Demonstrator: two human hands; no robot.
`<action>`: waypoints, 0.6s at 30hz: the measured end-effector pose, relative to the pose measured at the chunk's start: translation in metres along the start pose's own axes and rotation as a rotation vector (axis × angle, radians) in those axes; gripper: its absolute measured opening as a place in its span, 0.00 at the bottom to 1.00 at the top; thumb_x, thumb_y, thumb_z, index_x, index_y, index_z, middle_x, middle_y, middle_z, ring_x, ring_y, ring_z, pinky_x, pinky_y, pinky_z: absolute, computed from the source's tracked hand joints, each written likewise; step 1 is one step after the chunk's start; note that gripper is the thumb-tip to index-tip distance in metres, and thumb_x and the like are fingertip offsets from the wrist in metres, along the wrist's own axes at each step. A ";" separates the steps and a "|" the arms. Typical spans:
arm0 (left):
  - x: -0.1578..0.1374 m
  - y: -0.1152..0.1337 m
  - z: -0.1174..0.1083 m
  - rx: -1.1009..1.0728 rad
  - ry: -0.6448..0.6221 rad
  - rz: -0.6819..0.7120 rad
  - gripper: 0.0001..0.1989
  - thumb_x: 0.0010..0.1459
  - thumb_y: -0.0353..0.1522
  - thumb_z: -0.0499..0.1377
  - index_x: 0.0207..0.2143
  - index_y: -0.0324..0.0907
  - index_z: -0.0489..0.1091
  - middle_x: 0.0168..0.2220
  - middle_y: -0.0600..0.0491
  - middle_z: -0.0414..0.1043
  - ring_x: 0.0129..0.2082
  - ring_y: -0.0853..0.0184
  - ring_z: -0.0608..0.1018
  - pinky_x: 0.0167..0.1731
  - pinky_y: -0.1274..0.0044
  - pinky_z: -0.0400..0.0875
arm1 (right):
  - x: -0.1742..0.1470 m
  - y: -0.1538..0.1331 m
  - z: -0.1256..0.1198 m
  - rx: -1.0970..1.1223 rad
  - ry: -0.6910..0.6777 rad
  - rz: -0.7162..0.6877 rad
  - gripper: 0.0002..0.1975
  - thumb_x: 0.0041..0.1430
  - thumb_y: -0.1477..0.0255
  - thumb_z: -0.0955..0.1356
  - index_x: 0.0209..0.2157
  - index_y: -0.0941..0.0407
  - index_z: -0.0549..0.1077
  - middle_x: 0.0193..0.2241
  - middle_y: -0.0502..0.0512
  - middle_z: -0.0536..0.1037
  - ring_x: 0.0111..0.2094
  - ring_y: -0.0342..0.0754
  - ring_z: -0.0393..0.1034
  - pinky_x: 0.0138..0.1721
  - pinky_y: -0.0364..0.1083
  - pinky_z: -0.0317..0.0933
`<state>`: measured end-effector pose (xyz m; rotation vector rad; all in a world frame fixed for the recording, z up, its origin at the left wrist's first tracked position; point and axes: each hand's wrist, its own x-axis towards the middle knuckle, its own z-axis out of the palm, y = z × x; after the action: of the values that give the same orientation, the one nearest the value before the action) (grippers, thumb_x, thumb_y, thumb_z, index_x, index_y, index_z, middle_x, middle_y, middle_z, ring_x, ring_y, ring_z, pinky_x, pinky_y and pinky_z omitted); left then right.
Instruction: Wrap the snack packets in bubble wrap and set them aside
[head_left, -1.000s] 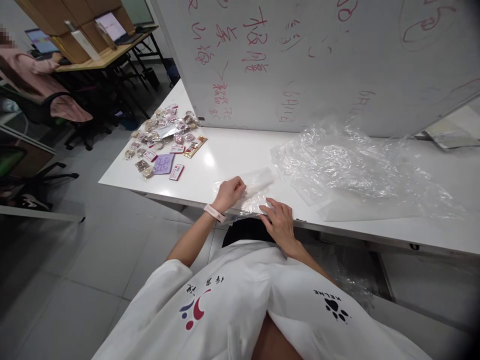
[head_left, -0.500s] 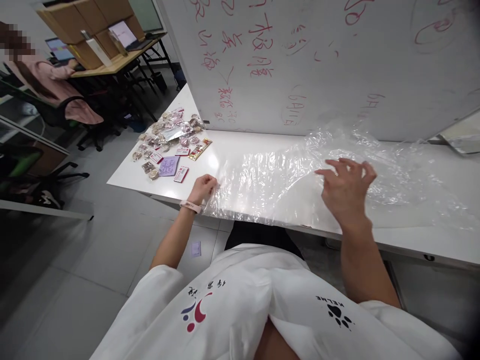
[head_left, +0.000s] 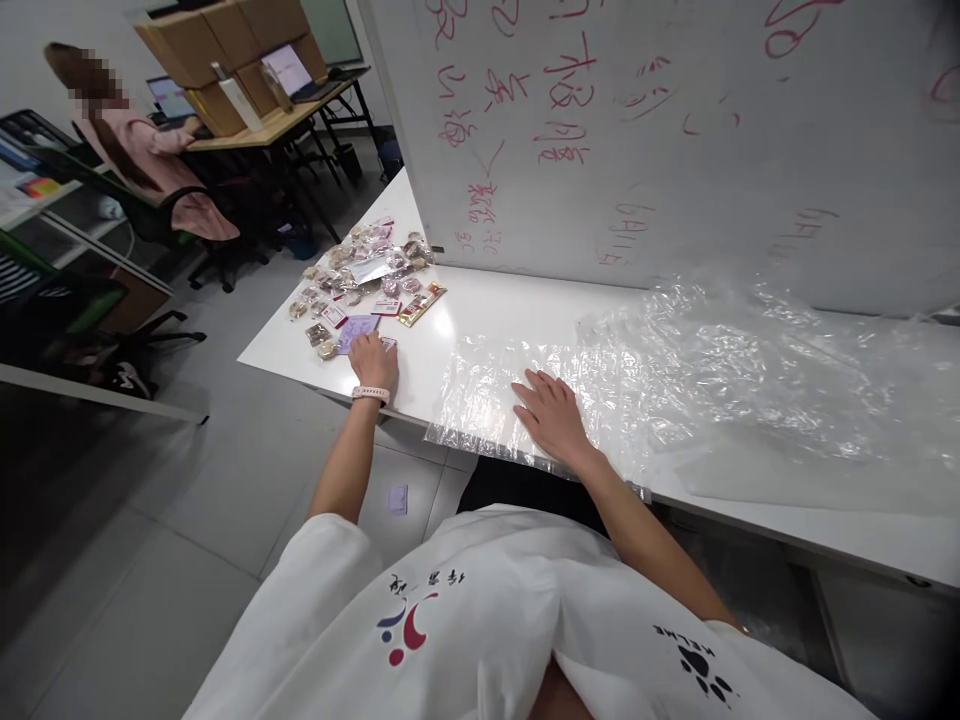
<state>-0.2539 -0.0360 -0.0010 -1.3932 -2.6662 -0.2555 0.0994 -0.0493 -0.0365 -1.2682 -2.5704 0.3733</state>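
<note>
My left hand (head_left: 373, 362) is at the left part of the table, fingers bent and closed over a small red-and-white packet (head_left: 389, 343). Most of that packet is hidden under the hand. Just beyond the fingers lies a flat purple packet (head_left: 358, 331). My right hand (head_left: 553, 412) rests palm down with fingers spread on a sheet of clear plastic film (head_left: 480, 390). The film lies flat near its left end and hangs slightly over the front edge. Farther right it is crumpled.
Several small wrapped snacks (head_left: 352, 275) and a gold packet (head_left: 421, 304) lie on the white table (head_left: 281, 352). A whiteboard (head_left: 540, 210) stands along the back. Another purple packet (head_left: 398, 499) is on the floor. A person (head_left: 135, 150) sits at a desk far left.
My left hand has left the film's corner and moved left onto the red-and-white packet. My right hand has come down and left, now flat on the film. The view has shifted.
</note>
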 end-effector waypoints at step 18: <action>0.148 -0.003 -0.005 0.037 -0.316 0.437 0.23 0.42 0.26 0.61 0.45 0.40 0.71 0.46 0.44 0.72 0.47 0.53 0.72 0.48 0.67 0.66 | -0.001 0.006 0.003 0.004 0.098 -0.033 0.23 0.72 0.60 0.56 0.60 0.52 0.68 0.67 0.57 0.61 0.68 0.55 0.51 0.65 0.60 0.49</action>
<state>-0.3404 0.0798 0.0307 -2.0998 -2.4736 0.0643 0.1034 -0.0473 -0.0417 -1.2101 -2.5037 0.3024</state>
